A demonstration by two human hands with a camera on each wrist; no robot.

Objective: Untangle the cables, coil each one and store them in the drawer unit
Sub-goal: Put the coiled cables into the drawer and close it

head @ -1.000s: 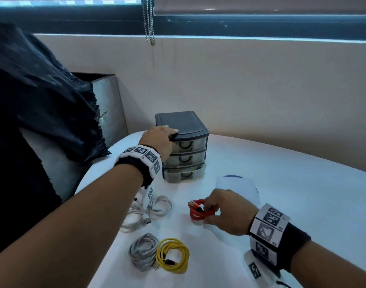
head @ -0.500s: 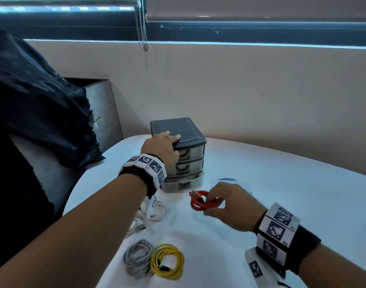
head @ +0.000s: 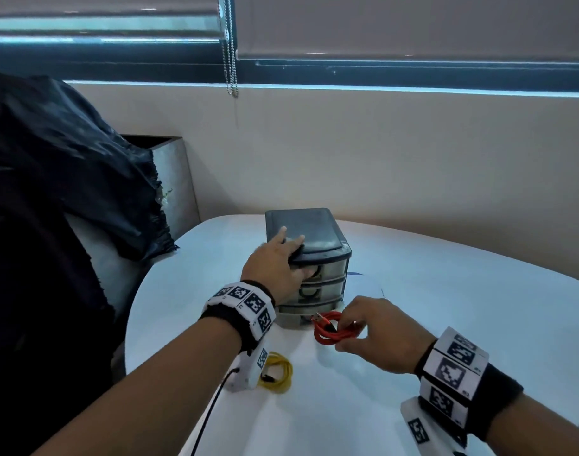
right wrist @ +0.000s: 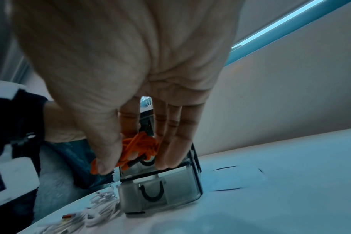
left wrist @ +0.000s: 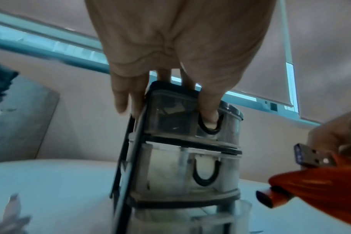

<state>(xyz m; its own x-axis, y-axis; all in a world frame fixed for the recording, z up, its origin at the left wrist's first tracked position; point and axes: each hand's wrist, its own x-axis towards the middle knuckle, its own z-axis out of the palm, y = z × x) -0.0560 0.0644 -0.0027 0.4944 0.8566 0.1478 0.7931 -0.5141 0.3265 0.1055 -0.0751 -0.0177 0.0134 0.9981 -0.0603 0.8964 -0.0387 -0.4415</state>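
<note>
**One red coil in hand, three drawers in front of me**

On the white table [head: 413, 324] stands one small drawer unit [head: 306, 232] with a dark top and three clear drawers stacked one above the other. My left hand [head: 275, 268] is on it: the fingers lie flat over the front edge of the dark top, and the left wrist view shows my thumb [left wrist: 208, 109] hooked into the U-shaped pull of the top drawer [left wrist: 170, 117]. The middle drawer [left wrist: 182, 167] and the bottom drawer [right wrist: 160, 194] each show one such dark pull of their own.

My right hand [head: 377, 334] pinches one coiled red cable [head: 334, 329] between thumb and fingers, just in front of the bottom of the unit. Two plugs stick out of the coil in the left wrist view, one of them a metal USB plug [left wrist: 310, 156].

One coiled yellow cable [head: 276, 373] lies on the table near me, partly hidden behind my left wrist. White cables [right wrist: 98, 210] lie in a loose heap left of the unit; I cannot count them, the picture is too blurred.
</note>
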